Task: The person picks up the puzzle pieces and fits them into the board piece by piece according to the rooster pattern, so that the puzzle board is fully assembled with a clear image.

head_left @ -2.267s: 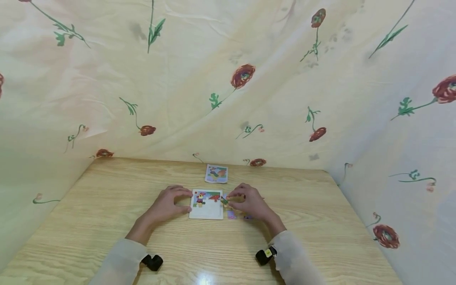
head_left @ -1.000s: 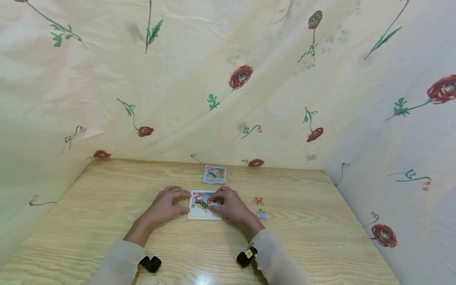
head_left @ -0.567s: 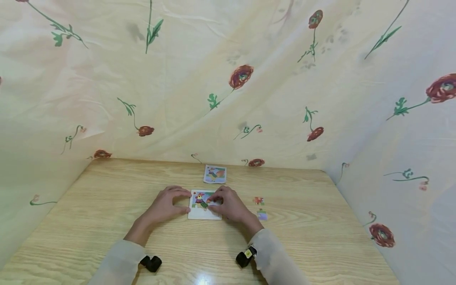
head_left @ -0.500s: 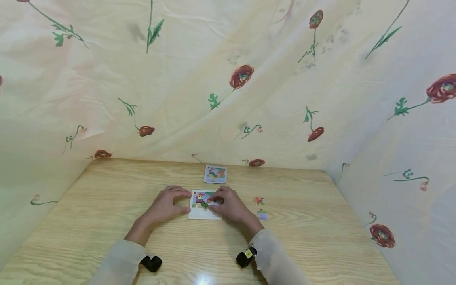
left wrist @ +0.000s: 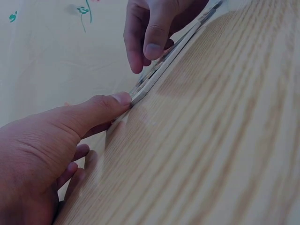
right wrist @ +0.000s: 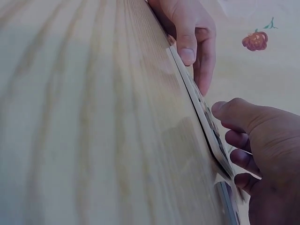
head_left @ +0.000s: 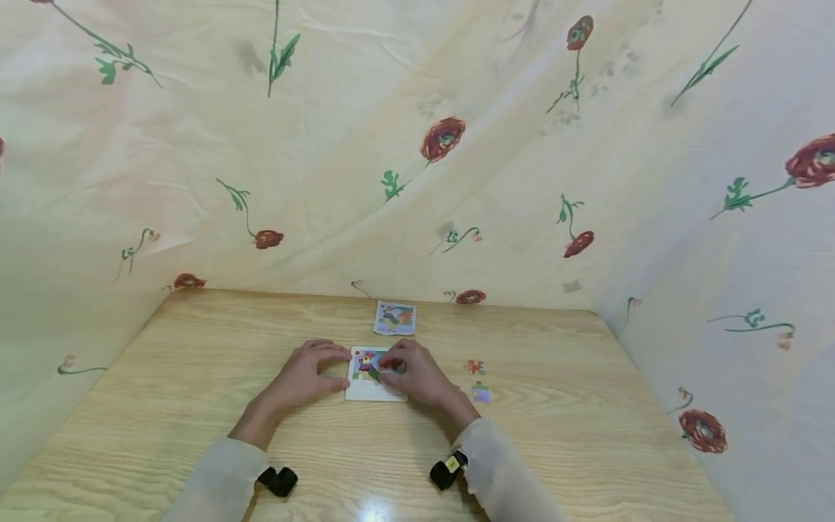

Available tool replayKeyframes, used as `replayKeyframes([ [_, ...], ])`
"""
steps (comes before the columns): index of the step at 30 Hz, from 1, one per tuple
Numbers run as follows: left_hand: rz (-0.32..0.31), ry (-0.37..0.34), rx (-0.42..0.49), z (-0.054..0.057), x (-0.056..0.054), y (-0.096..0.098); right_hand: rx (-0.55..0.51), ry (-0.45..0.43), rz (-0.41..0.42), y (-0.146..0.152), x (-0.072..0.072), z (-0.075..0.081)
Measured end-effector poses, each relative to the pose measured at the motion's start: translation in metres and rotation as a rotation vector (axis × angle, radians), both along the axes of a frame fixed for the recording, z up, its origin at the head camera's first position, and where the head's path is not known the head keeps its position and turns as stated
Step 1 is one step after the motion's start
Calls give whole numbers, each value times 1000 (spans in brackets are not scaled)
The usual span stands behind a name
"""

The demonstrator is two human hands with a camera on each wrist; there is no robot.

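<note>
Head view shows me, nearest, two pale sleeves (head_left: 225, 475), a black device (head_left: 278, 481) by each wrist, above a wood-grain table (head_left: 365, 449). Beyond them the left hand (head_left: 306, 373) spreads thumb and forefinger apart, their tips touching the left edge of a white-rimmed puzzle board (head_left: 375, 396), which lies flat between the hands. The right hand (head_left: 420, 373) is over the board's right part, fingers bent, thumb apart from forefinger; I cannot tell from any view whether a piece sits under those fingertips. Part of a bird picture fills the board's upper left, and its near strip is white. Right of that hand I see a red piece (head_left: 475, 367) and a purple-and-green piece (head_left: 481, 393). Farther back lies a bird card (head_left: 394, 319), then flower-printed cloth (head_left: 326, 145).
</note>
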State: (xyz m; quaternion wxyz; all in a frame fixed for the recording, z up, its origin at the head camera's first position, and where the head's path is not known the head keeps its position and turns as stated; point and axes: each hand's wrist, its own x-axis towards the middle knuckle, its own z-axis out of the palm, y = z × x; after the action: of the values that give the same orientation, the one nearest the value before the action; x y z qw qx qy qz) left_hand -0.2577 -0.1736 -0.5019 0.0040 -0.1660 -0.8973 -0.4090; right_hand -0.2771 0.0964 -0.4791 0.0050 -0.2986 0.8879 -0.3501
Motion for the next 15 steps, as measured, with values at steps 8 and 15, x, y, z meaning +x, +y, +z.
replayKeyframes([
  [8,3,-11,10,2,0,1,33,8,0,-4,0,-2],
  [15,10,-6,9,2,1,1,33,5,1,-5,0,-1],
])
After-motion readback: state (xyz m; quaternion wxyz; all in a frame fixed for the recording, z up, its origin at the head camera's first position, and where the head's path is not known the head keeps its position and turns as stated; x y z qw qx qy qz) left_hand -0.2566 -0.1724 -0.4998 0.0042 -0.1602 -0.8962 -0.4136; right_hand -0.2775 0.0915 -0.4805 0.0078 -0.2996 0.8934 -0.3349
